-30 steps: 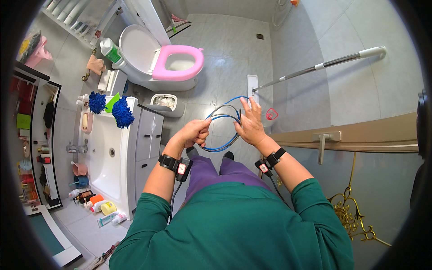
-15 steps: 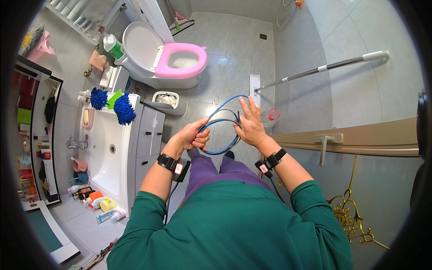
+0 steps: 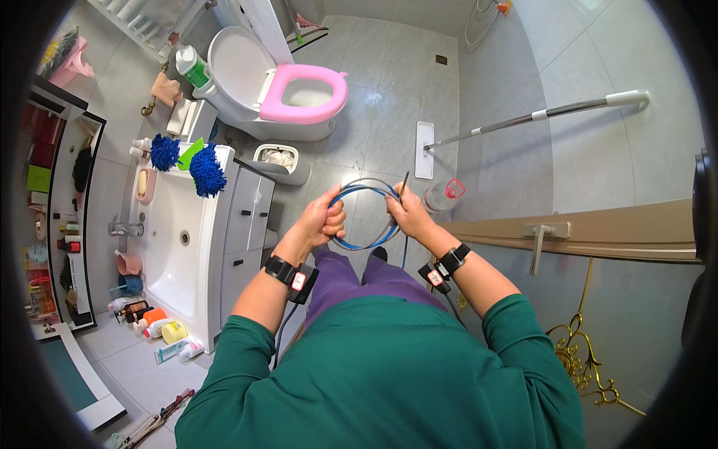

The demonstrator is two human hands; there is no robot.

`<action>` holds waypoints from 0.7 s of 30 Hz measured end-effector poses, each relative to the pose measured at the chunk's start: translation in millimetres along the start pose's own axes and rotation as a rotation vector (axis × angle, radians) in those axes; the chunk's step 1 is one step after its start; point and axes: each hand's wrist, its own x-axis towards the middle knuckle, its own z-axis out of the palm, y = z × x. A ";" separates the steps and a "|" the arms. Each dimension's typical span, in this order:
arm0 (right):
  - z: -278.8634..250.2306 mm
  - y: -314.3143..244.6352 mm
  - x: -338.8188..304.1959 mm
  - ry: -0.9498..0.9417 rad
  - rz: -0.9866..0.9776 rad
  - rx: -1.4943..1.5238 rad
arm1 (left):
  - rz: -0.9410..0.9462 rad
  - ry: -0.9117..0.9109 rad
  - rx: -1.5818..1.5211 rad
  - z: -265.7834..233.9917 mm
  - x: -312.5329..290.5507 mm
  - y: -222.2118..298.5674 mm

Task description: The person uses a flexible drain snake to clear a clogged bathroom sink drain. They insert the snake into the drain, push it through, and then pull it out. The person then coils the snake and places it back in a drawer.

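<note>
At the centre of the frame, above the purple trousers (image 3: 340, 278), held up between left hand (image 3: 323, 219) and right hand (image 3: 410, 215): a slim, cable-like coil (image 3: 362, 248) of blue and dark loops, gathered into a rough ring. Largest likely trouble: springing open and spilling toward the floor (image 3: 359, 153), from stretchy, springy material and any easing of grip. Next, could tangle through uneven lapping, with loops fanned apart along the ring. Lesser in size, a loose blue length (image 3: 405, 252) hanging below the right hand: could swing and snag on a trouser leg, or brush the clear container (image 3: 436, 199) just right of centre if carried that way. Smallest, a dark tip (image 3: 406, 182) poking up above the right hand: could slip free or flick if pinched too lightly.

For pose, forearms (image 3: 260, 298) angled inward from lower left and lower right, with black straps (image 3: 279, 269) at the wrists. Left hand curled closed round the ring's left side. Right hand pinched, thumb against fingers, on the right side; impossible to tell how firmly.
</note>
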 end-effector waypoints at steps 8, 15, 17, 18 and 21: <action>0.0 -0.9 29.3 0.105 0.004 0.071 | 0.262 0.121 0.096 5.0 15.7 -8.4; -14.2 -17.5 26.1 -0.122 -0.061 -0.241 | 1.382 0.487 1.877 43.0 4.6 10.0; -8.1 -27.0 28.4 -0.194 -0.105 -0.260 | 1.360 0.300 2.124 51.1 11.9 10.4; -6.1 -31.3 29.1 -0.218 -0.144 -0.222 | 1.393 0.321 2.086 50.7 17.2 11.0; -5.0 -41.9 32.5 -0.184 -0.155 -0.002 | 1.197 0.246 1.861 40.5 36.8 13.8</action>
